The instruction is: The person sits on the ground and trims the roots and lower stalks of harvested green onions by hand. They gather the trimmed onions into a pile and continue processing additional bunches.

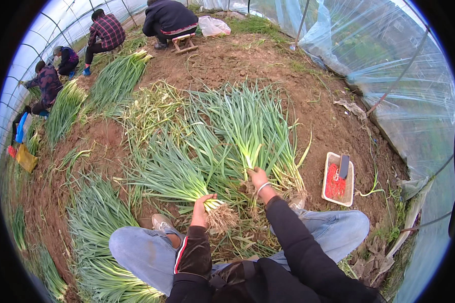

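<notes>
My left hand grips a bundle of leafy green plants, probably garlic greens, near the pale stems. Its tangle of brown roots hangs out to the right of the fist, while the leaves fan away to the upper left. Around the base of another leafy bunch my right hand is closed; a white band circles that wrist. Those leaves spread forward over more plants on the soil. Beside the right hand lies a loose pile of rooted plants.
A white plastic basket with red ties and a dark flat object stands on the right. Cut greens are heaped by my left knee. Wilted leaves lie ahead. Several people sit far left and ahead, one on a wooden stool. Plastic sheeting walls the right side.
</notes>
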Action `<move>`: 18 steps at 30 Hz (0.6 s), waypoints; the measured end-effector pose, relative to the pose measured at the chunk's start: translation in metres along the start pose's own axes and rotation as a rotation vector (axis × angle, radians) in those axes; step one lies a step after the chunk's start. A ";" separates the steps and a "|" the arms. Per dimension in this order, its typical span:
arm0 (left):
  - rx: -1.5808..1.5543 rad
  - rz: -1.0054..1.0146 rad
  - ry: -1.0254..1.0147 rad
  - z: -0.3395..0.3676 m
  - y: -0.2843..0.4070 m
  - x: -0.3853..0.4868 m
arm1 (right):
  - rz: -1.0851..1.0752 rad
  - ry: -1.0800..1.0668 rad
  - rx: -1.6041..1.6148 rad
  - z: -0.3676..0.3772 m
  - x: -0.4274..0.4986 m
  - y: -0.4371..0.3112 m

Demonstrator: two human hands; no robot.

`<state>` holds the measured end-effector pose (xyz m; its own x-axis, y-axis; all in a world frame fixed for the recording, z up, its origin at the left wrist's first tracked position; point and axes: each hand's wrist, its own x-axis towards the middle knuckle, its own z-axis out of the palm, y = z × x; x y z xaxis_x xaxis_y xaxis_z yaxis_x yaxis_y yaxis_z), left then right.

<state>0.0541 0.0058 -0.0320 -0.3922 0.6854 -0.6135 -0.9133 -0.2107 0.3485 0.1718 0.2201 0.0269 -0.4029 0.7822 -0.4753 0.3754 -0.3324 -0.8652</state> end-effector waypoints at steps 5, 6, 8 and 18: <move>-0.039 -0.085 -0.093 0.040 -0.003 -0.026 | -0.381 -0.109 -0.970 0.017 -0.096 0.001; -0.023 -0.066 -0.082 0.030 -0.004 -0.023 | -0.478 -0.149 -1.033 0.022 -0.112 0.003; 0.011 -0.059 -0.084 0.021 -0.009 -0.018 | -0.661 -0.166 -1.166 0.020 -0.115 0.025; 0.004 0.163 -0.065 0.021 0.019 -0.029 | -0.542 0.451 -1.013 -0.048 -0.091 0.021</move>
<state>0.0510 -0.0037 0.0072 -0.5269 0.6859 -0.5019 -0.8378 -0.3198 0.4425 0.2558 0.1672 0.0600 -0.4590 0.8706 0.1774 0.8081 0.4920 -0.3240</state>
